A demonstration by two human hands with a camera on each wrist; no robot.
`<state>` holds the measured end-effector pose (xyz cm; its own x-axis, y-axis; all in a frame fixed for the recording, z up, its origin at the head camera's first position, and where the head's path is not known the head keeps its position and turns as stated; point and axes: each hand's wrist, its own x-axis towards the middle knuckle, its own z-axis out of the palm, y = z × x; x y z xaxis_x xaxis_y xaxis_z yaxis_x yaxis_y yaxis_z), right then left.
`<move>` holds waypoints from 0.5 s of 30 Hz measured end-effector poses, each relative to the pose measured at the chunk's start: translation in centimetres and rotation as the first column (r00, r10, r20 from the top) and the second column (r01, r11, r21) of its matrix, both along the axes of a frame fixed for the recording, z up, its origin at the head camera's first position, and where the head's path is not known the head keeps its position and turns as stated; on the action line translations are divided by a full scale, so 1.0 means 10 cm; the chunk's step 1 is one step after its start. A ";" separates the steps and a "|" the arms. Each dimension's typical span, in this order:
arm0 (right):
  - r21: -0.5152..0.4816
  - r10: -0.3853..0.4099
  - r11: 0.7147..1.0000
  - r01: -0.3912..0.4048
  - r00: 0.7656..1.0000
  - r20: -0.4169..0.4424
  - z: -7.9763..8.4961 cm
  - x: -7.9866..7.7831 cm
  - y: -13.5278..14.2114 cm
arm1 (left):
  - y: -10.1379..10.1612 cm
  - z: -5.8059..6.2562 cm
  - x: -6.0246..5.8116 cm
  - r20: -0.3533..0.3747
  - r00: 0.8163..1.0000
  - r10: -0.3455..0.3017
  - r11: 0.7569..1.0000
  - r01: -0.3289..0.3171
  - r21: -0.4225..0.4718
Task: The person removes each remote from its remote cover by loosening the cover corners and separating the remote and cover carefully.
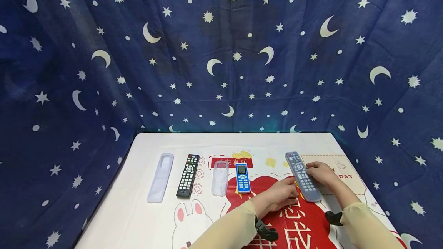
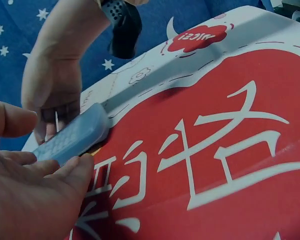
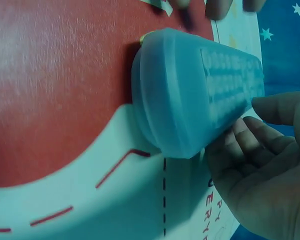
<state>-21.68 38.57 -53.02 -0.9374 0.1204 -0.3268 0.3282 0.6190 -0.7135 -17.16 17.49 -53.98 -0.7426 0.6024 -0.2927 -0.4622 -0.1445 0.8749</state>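
A dark remote control in a translucent silicone cover lies at the right of the table, its buttons showing through. My right hand pinches it at the right edge, thumb on the upper side and fingers low along the side; the right wrist view shows this hand beside the covered remote. Left of the remote, my left hand has relaxed fingers and holds nothing. In the left wrist view, that hand is palm-up, its fingertips close by the cover's edge.
Left of my hands lie a blue remote, a small translucent cover, a black remote and a long translucent cover. A white and red printed cloth covers the table. Dark blue star-patterned curtains enclose it.
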 end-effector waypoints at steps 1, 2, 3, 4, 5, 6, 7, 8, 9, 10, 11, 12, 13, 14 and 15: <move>-0.010 -0.006 1.000 0.006 1.000 0.000 0.00 0.01 -0.01 | 0.02 0.00 0.00 -0.003 1.000 -0.010 1.000 0.010 0.012; -0.024 -0.016 1.000 0.016 1.000 0.004 0.00 0.01 -0.02 | 0.05 -0.01 -0.01 -0.008 1.000 -0.019 1.000 0.019 0.022; -0.035 -0.025 0.999 0.025 1.000 0.008 0.00 0.02 -0.03 | 0.06 -0.01 -0.02 -0.004 1.000 -0.019 0.999 0.019 0.027; -0.045 -0.035 0.998 0.036 0.999 0.014 -0.01 0.02 -0.04 | 0.07 -0.01 -0.03 0.004 1.000 -0.015 0.999 0.015 0.030; -0.057 -0.045 0.997 0.046 0.999 0.020 -0.01 0.03 -0.04 | 0.08 -0.01 -0.04 0.014 1.000 -0.007 1.000 0.007 0.029; -0.068 -0.048 0.996 0.050 0.999 0.024 -0.02 0.03 -0.05 | 0.09 -0.02 -0.05 0.035 0.999 0.006 1.000 -0.007 0.029; -0.081 -0.045 0.996 0.047 0.999 0.026 -0.02 0.03 -0.05 | 0.08 -0.02 -0.06 0.063 0.998 0.025 0.999 -0.027 0.029; -0.093 -0.043 0.995 0.045 0.999 0.027 -0.03 0.04 -0.06 | 0.08 -0.03 -0.07 0.089 0.995 0.042 0.999 -0.045 0.027; -0.110 -0.042 0.993 0.045 0.999 0.027 -0.03 0.04 -0.07 | 0.07 -0.03 -0.08 0.115 0.991 0.062 0.997 -0.066 0.028; -0.126 -0.041 0.991 0.044 0.999 0.026 -0.04 0.04 -0.08 | 0.06 -0.03 -0.09 0.131 0.988 0.079 0.996 -0.084 0.029; -0.141 -0.038 0.989 0.041 0.999 0.021 -0.04 0.05 -0.09 | 0.05 -0.03 -0.10 0.148 0.984 0.099 0.994 -0.105 0.027; -0.154 -0.034 0.987 0.035 0.999 0.013 -0.04 0.05 -0.10 | 0.04 -0.02 -0.11 0.161 0.980 0.118 0.992 -0.124 0.025; -0.162 -0.031 0.986 0.031 1.000 0.007 -0.04 0.06 -0.11 | 0.02 -0.02 -0.12 0.165 0.977 0.135 0.990 -0.139 0.019; -0.183 -0.037 0.982 0.037 0.999 0.006 -0.04 0.06 -0.12 | 0.01 -0.01 -0.13 0.162 0.975 0.152 0.988 -0.156 0.012; -0.209 -0.038 0.977 0.038 0.999 0.003 -0.04 0.07 -0.14 | -0.01 0.00 -0.14 0.159 0.972 0.171 0.985 -0.173 -0.001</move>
<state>-21.00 37.16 -53.45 -0.9338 0.0852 -0.3476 0.3479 0.4432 -0.8261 -18.53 17.37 -53.98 -0.7807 0.4737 -0.4075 -0.5611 -0.2445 0.7908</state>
